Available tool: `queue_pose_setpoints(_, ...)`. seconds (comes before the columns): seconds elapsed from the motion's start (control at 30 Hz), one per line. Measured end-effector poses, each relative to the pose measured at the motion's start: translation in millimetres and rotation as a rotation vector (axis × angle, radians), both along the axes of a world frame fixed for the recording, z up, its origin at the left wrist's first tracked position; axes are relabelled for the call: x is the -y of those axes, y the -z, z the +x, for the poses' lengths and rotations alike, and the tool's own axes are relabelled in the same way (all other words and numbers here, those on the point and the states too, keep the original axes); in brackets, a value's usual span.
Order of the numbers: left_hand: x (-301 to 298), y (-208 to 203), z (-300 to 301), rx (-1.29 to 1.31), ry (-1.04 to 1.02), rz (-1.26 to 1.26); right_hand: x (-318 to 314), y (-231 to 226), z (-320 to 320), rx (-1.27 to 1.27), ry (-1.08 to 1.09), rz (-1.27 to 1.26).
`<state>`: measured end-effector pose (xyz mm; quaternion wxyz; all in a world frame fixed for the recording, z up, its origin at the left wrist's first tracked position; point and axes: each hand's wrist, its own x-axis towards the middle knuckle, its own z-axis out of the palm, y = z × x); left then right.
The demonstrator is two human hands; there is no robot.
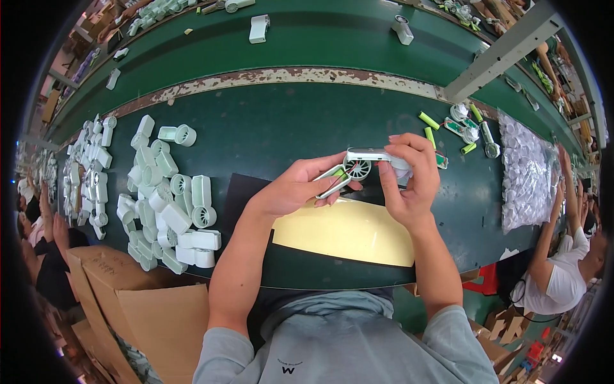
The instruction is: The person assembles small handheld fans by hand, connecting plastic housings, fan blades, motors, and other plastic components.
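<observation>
My left hand [288,185] is closed around a pale mint handheld-fan housing [331,185], above the middle of the bench. A round spoked grille [358,169] shows at its head, and a green battery cell and thin wires show in the handle part. My right hand [412,182] pinches a white elongated fan part [369,155] that lies across the top of the grille. A rounded white piece [401,169] is partly hidden behind the right fingers. Beneath both hands lies a glossy yellow sheet [345,233] on a black mat.
Piled fan housings [160,198] cover the bench at left, beside a cardboard box [147,301]. Green batteries [429,120] and wired fan motors [471,134] lie at right, near a plastic bag of white parts [524,173]. Beyond a metal post [505,51], a conveyor [326,32] carries housings. Co-workers sit either side.
</observation>
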<state>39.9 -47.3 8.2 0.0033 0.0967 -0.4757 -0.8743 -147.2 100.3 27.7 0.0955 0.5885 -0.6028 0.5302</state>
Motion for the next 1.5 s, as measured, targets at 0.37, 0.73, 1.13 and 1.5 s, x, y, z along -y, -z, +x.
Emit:
queue_pose_setpoints(0.37, -7.0, 2.0, 1.7, 0.085, -0.013, -0.060, -1.1, 1.6, -5.5, -0.007, 0.037, 0.047)
queue_pose_setpoints(0.73, 0.0, 3.3, 3.3, 0.061, -0.093, -0.217, 11.6, 1.9, 4.3, 0.039, 0.130, 0.184)
queue_pose_setpoints(1.13, 38.6, 18.5, 4.9, 0.066, -0.592, -0.139, 12.7, 11.0, 137.7, -0.210, -0.516, 0.715)
queue_pose_setpoints(1.5, 43.6, 27.1, 7.7, 0.046, -0.596, -0.047, 27.7, 16.9, 149.9, -0.024, -0.533, 0.699)
